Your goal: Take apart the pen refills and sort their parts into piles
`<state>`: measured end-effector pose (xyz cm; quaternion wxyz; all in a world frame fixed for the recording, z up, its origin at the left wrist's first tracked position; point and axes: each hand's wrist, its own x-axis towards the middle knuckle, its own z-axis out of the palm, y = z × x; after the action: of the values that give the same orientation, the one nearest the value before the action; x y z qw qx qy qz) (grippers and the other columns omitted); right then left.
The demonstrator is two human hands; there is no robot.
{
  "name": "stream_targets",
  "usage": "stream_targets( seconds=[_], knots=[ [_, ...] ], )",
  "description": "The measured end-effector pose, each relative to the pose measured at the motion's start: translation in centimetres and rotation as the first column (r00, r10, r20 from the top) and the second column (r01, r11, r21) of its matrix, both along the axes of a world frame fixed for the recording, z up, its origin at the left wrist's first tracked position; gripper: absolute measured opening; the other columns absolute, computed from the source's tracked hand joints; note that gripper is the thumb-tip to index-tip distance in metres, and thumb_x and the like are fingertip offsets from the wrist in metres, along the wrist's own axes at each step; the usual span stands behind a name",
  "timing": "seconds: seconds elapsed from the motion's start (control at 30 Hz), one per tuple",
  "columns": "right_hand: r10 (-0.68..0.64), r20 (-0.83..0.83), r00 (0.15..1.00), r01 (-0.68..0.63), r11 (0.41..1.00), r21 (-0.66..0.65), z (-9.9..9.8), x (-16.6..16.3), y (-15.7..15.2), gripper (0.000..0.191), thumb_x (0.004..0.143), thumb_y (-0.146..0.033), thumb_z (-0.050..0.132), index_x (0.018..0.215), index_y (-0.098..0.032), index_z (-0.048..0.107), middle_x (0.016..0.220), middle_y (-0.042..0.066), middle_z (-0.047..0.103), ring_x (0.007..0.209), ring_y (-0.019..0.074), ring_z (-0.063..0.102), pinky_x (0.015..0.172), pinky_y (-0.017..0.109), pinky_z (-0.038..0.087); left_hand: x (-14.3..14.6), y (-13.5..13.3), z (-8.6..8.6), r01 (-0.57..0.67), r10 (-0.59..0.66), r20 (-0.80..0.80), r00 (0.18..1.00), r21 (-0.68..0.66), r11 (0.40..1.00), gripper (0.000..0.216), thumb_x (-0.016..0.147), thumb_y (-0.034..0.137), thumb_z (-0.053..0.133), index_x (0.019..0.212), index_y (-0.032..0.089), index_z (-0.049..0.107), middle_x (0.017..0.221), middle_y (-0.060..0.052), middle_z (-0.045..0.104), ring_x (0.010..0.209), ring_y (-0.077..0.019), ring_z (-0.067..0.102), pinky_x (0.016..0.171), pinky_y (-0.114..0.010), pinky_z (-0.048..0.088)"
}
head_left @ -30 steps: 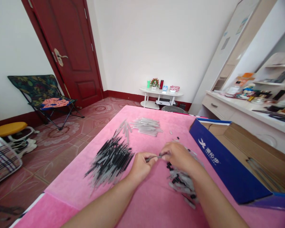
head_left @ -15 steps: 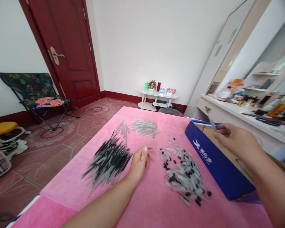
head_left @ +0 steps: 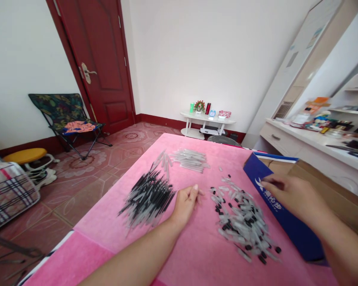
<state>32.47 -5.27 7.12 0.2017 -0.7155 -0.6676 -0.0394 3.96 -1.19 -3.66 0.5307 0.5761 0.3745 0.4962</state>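
Observation:
My left hand (head_left: 185,201) rests on the pink cloth (head_left: 197,250), fingers loosely bent, with nothing visible in them. Left of it lies a heap of black-tipped pen refills (head_left: 150,198). Behind that heap are clear pen barrels (head_left: 191,159) in a rough row. To the right spreads a pile of clear pen caps and small black plugs (head_left: 247,218). My right hand (head_left: 289,194) hangs over the near side of a blue cardboard box (head_left: 286,222). Its fingers are curved with a gap at the thumb, and no pen shows in them. The box's near interior is hidden behind the hand and forearm.
A white dresser (head_left: 292,143) with bottles and jars stands beyond the box. Past the table's far edge are a low white stand (head_left: 209,118) and a round dark stool (head_left: 222,140). A folding chair (head_left: 68,119) and a yellow stool (head_left: 25,155) are at left.
A clear pen held upright over the box has left my right hand, which has come down and nearer the box's front wall. My left hand has stayed put while the view turned left.

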Motion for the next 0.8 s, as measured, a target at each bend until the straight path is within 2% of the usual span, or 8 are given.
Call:
stream_targets(
  seconds=[0.13, 0.23, 0.3, 0.4, 0.53, 0.67, 0.8],
  knots=[
    [0.124, 0.049, 0.991, -0.118, 0.988, -0.104, -2.6, -8.7, 3.4, 0.018, 0.071, -0.027, 0.051, 0.080, -0.023, 0.065, 0.081, 0.005, 0.066, 0.075, 0.0202, 0.059, 0.065, 0.029, 0.040, -0.1, 0.1, -0.1, -0.018, 0.018, 0.001, 1.000, 0.006, 1.000, 0.051, 0.080, 0.052, 0.035, 0.072, 0.010, 0.065, 0.047, 0.002, 0.045, 0.043, -0.0082, 0.036, 0.045, -0.021, 0.029],
    [0.224, -0.033, 0.974, -0.226, 0.963, -0.148, -5.3, -12.6, 6.7, 0.028, 0.069, -0.014, 0.048, 0.092, -0.018, 0.063, 0.096, 0.006, 0.064, 0.086, 0.0172, 0.057, 0.075, 0.025, 0.040, -0.1, 0.1, -0.1, -0.004, 0.004, 0.020, 1.000, 0.001, 1.000, 0.051, 0.080, 0.051, 0.035, 0.070, 0.010, 0.064, 0.046, 0.002, 0.044, 0.042, -0.0078, 0.036, 0.044, -0.021, 0.028],
    [0.246, -0.047, 0.968, -0.250, 0.958, -0.138, -6.6, -14.2, 8.7, 0.039, 0.067, -0.006, 0.045, 0.101, -0.017, 0.060, 0.106, 0.005, 0.060, 0.097, 0.0154, 0.054, 0.082, 0.023, 0.037, -0.2, 0.1, -0.1, 0.005, -0.004, 0.026, 1.000, -0.008, 1.000, 0.051, 0.080, 0.051, 0.035, 0.070, 0.011, 0.064, 0.046, 0.002, 0.045, 0.041, -0.0076, 0.036, 0.044, -0.020, 0.028],
    [0.202, -0.036, 0.979, -0.205, 0.969, -0.134, -7.6, -15.8, 11.1, 0.043, 0.067, -0.003, 0.044, 0.106, -0.016, 0.057, 0.113, 0.007, 0.056, 0.104, 0.0157, 0.050, 0.086, 0.023, 0.035, -0.3, 0.1, 0.0, 0.007, -0.007, 0.027, 1.000, -0.023, 1.000, 0.052, 0.080, 0.052, 0.035, 0.069, 0.011, 0.064, 0.046, 0.001, 0.045, 0.040, -0.0074, 0.036, 0.043, -0.020, 0.027],
    [0.078, -0.019, 0.997, -0.080, 0.986, -0.144, -8.1, -16.7, 12.6, 0.032, 0.070, -0.008, 0.047, 0.097, -0.018, 0.061, 0.105, 0.009, 0.060, 0.099, 0.0186, 0.053, 0.079, 0.026, 0.037, -0.4, 0.2, -0.1, 0.023, -0.022, 0.043, 0.999, -0.030, 0.999, 0.052, 0.080, 0.052, 0.034, 0.070, 0.010, 0.064, 0.046, 0.001, 0.046, 0.039, -0.0070, 0.035, 0.041, -0.020, 0.026],
    [0.000, -0.033, 0.999, -0.005, 0.986, -0.165, -8.0, -16.7, 12.4, 0.017, 0.067, -0.013, 0.051, 0.078, -0.017, 0.064, 0.087, 0.010, 0.064, 0.087, 0.0209, 0.057, 0.069, 0.027, 0.039, -0.3, 0.3, -0.3, 0.022, -0.020, 0.067, 0.998, -0.027, 0.999, 0.049, 0.080, 0.051, 0.035, 0.072, 0.011, 0.062, 0.047, 0.001, 0.047, 0.039, -0.0068, 0.036, 0.040, -0.019, 0.027],
    [0.061, -0.121, 0.991, -0.080, 0.984, -0.159, -7.5, -16.7, 10.8, 0.015, 0.070, -0.021, 0.050, 0.076, -0.018, 0.063, 0.078, 0.005, 0.065, 0.076, 0.0167, 0.059, 0.063, 0.025, 0.039, -0.2, 0.4, -0.4, -0.069, 0.078, 0.142, 0.987, -0.071, 0.995, 0.043, 0.078, 0.050, 0.041, 0.097, 0.013, 0.054, 0.052, 0.003, 0.050, 0.038, -0.0067, 0.037, 0.038, -0.019, 0.027]
  ],
)
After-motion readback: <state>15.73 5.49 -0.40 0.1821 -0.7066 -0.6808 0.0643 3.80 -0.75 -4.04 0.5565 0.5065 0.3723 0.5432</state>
